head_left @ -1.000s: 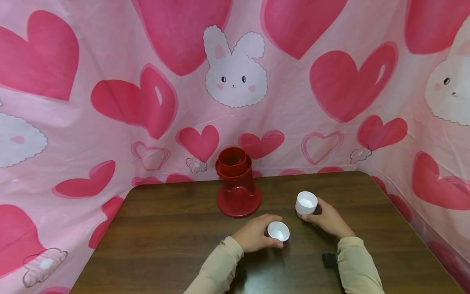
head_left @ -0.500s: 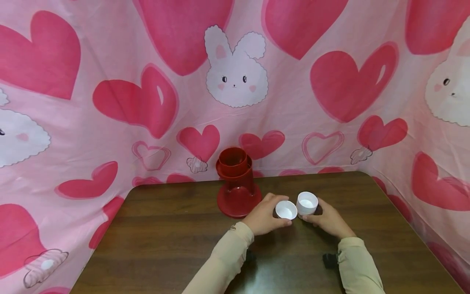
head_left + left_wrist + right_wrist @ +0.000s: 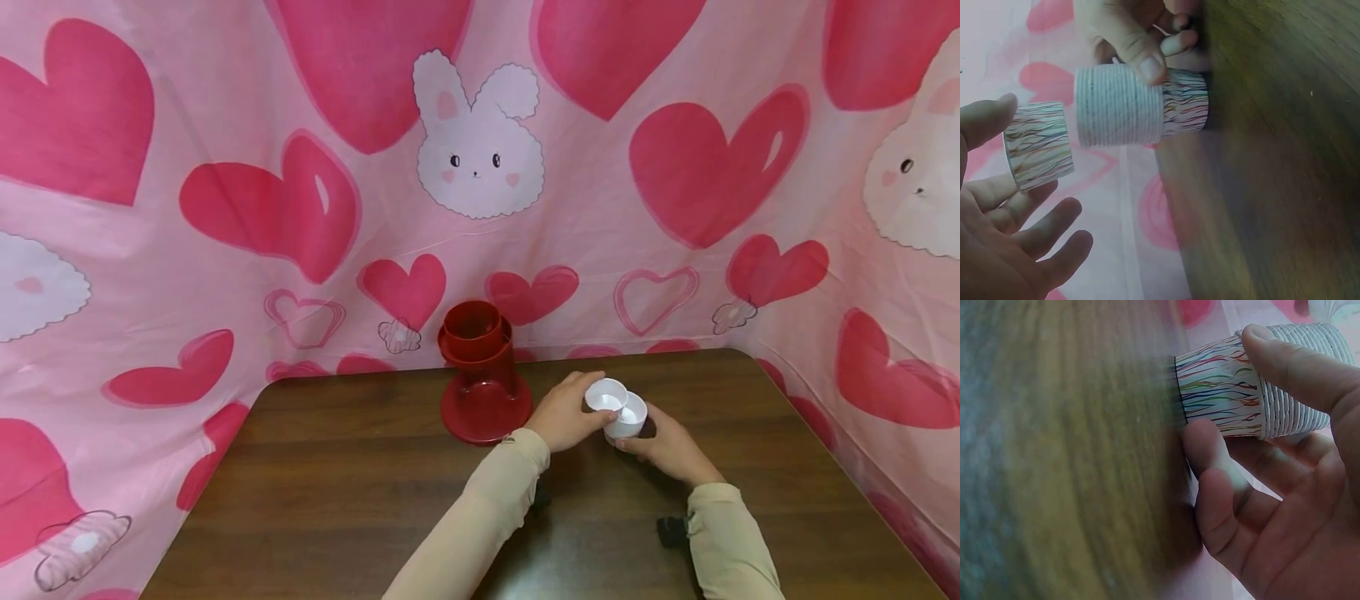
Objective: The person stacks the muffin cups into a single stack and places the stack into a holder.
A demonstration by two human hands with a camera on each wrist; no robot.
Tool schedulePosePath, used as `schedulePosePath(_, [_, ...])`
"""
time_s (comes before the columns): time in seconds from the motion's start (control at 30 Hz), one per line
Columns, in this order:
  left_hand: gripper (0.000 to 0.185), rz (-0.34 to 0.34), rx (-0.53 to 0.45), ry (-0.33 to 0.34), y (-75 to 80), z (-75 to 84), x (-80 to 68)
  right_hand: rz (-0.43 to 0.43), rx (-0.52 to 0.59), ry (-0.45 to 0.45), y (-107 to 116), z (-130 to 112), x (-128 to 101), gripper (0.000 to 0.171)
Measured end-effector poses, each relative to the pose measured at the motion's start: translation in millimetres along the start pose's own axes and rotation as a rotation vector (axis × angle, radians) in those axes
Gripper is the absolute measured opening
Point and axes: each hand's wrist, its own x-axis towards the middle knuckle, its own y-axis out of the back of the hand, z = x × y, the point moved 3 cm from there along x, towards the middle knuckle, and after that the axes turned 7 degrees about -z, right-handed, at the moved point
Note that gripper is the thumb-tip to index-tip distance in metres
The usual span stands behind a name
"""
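My left hand [image 3: 567, 414] pinches a single small paper cup [image 3: 1041, 145], white with wavy coloured lines, between thumb and fingers. This cup is just above and left of the mouth of a stack of nested paper cups [image 3: 1119, 105], with a narrow gap between them in the left wrist view. My right hand [image 3: 670, 447] grips that stack, thumb on one side and fingers on the other. In the right wrist view the stack [image 3: 1300, 378] shows many close white rims over one striped cup wall, its base down at the wooden table.
A red plastic stand [image 3: 487, 408] with a round base and a red cup-shaped top [image 3: 474, 329] is at the table's back, left of the hands. The brown wooden table [image 3: 337, 483] meets a pink heart-printed cloth [image 3: 585, 208] behind it.
My left hand has moved forward and to the right with the single cup, from beside the stack to over its rim. The right hand and the stack have stayed in place.
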Motion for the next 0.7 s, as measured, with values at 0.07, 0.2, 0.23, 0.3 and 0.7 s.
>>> schedulePosePath(0.07, [0.066, -0.006, 0.010, 0.012, -4.1, 0.2, 4.3, 0.001, 0.002, -0.001, 0, 0, 0, 0.077])
schedulePosePath(0.2, [0.066, -0.002, 0.010, 0.026, -11.1, 1.7, 10.7, 0.001, -0.001, 0.009, 0, 1, 1, 0.077])
schedulePosePath(0.23, [0.066, 0.001, 0.007, 0.026, -12.3, 2.7, 11.8, 0.002, -0.003, 0.012, 0, 1, 2, 0.077])
schedulePosePath(0.3, [0.066, 0.009, 0.007, 0.021, -14.2, 5.1, 14.2, 0.005, -0.006, 0.018, 1, 1, 2, 0.077])
schedulePosePath(0.7, [0.063, 0.002, 0.080, -0.018, -24.5, 14.4, 25.0, -0.002, -0.019, 0.036, 0, -1, 1, 0.074])
